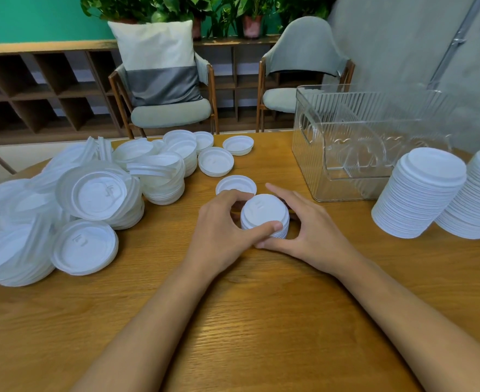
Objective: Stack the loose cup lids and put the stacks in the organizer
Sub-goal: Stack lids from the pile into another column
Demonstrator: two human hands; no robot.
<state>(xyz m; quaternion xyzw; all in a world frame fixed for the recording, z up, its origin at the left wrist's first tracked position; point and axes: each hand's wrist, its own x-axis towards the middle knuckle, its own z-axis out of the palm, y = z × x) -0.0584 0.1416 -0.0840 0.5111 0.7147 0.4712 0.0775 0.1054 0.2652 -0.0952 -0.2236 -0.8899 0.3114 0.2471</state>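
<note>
The wooden surface (261, 321) is carrying a job that is looking less than half done. By far the biggest thing on it, the heap of loose lids (63, 199), is sprawling across the left side, with some lids lying flat, some tilting on edge and a few already nesting in short, crooked piles. The clear organizer (360, 142) is standing at the far right, and no lids are showing through its ribbed walls, so the putting-away part is apparently not yet begun. Just in front of it, near the right edge, two tall stacks (419, 193) are standing side by side and touching, seemingly finished and waiting to go in. Nearer the middle, both hands are closing together around one thing: the left hand (222, 230) is curling its fingers round the far left side while its thumb is pressing across the near rim, and the right hand (309, 227) is bracketing the right side, fingers reaching behind and thumb lying along the base. Between them the small stack (264, 215) is sitting upright on the surface, only a few lids high. Just behind it a single lid (236, 184) is lying flat.
</note>
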